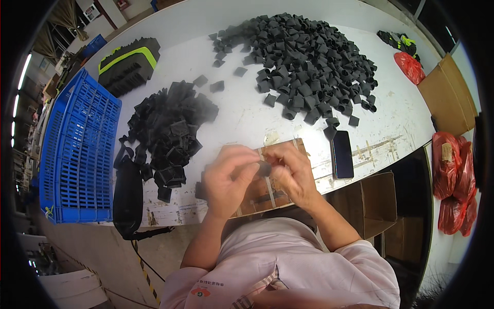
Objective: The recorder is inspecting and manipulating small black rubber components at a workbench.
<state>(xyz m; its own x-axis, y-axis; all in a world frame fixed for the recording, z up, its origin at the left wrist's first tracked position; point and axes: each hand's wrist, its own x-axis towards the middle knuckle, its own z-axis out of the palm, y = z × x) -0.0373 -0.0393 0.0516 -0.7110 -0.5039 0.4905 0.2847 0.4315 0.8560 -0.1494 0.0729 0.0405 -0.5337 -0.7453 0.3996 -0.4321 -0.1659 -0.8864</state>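
My left hand (229, 177) and my right hand (290, 172) meet over a wooden board (280, 197) at the table's near edge. Between their bent fingertips is a small black fabric piece (264, 169), partly covered by the fingers. Both hands are closed around it, slightly blurred. Left of my left hand, another dark piece (200, 190) shows on the table. A loose heap of black, flat squarish pieces (172, 129) lies farther left. Beyond my hands spreads a larger pile of dark grey, short tube-like fabric loops (314, 67).
A blue plastic crate (82, 154) stands at the left, beside a black pouch-like item (127, 193). Behind it are stacked dark pieces with a yellow-green stripe (128, 64). A phone (342, 154) lies right of my hands. Red plastic bags (453, 170) and cardboard (448, 95) are at the right.
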